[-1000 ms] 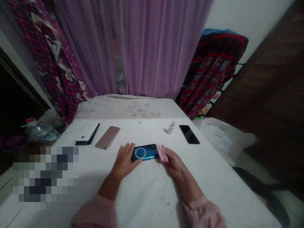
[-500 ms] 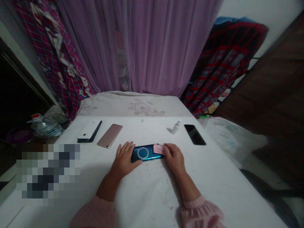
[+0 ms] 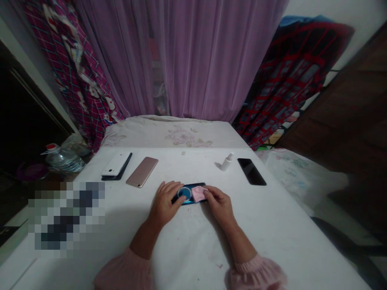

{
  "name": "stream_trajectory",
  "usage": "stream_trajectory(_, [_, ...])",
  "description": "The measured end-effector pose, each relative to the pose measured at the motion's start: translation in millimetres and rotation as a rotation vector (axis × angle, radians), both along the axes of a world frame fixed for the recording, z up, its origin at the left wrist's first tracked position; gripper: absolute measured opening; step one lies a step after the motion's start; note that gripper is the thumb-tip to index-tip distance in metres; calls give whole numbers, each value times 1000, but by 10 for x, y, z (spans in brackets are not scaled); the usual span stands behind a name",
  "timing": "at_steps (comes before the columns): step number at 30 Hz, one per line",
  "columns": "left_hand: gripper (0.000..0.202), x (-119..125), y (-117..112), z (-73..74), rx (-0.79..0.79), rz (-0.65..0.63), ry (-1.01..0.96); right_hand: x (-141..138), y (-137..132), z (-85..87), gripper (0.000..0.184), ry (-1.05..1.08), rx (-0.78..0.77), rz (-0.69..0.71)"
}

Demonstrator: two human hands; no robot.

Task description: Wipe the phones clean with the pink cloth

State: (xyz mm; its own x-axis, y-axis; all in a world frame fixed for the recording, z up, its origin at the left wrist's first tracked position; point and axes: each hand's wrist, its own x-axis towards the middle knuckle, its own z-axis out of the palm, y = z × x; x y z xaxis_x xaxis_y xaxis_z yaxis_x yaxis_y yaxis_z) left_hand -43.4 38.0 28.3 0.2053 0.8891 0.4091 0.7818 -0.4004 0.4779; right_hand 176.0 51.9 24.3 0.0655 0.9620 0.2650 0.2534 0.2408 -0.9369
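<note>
Left hand: fingers spread, half open, resting on the left end of the glossy blue smartphone, pinning it flat, no real grip. Right hand: thumb and fingers pinched on a small pink cloth, which sits on the phone's back at mid-length, touching it.

Phone lies back up, long axis across the white sheet-covered table, between both hands. Pale circular ring on its back, partly under the left fingers. No readable brand or label there or anywhere else in view; any print is too small.

Change from the earlier frame: cloth has moved from the phone's right end toward the middle, and the left fingers now overlap the ring.

Further up the table, left to right: white phone on a dark case, rose-gold phone, small white spray bottle, black glass-faced phone. Behind: floral cream bedding, purple sheer curtain.
</note>
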Motion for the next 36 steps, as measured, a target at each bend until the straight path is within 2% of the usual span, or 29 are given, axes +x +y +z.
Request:
stream_trajectory(4, [32,73,-21,88,-53,-67,-258,-95,-35,47,18,33,93,97])
stream_trajectory(10, [36,190,-60,142,-361,-60,-590,-165,-48,41,17,6,206,160])
stream_trajectory(12, [38,215,-59,158,-470,-46,-701,-167,-52,51,19,-54,278,95])
stream_trajectory(15, [43,235,-54,196,-592,38,-822,-167,-80,106,23,-184,422,-93])
stream_trajectory(16, [44,239,-54,212,-620,70,-846,-173,-97,131,23,-226,464,-116])
stream_trajectory(20, [45,255,-67,277,-659,92,-916,-243,-169,202,21,-305,520,36])
stream_trajectory(25, [42,270,-82,308,-672,43,-963,-321,-201,182,23,-268,449,150])
stream_trajectory(28, [42,267,-83,302,-679,33,-958,-324,-198,140,21,-173,289,161])
stream_trajectory(33, [42,245,-73,281,-661,40,-961,-298,-120,62,18,214,-32,61])
stream_trajectory(36, [42,237,-64,251,-662,71,-951,-275,-60,62,28,495,-156,-5])
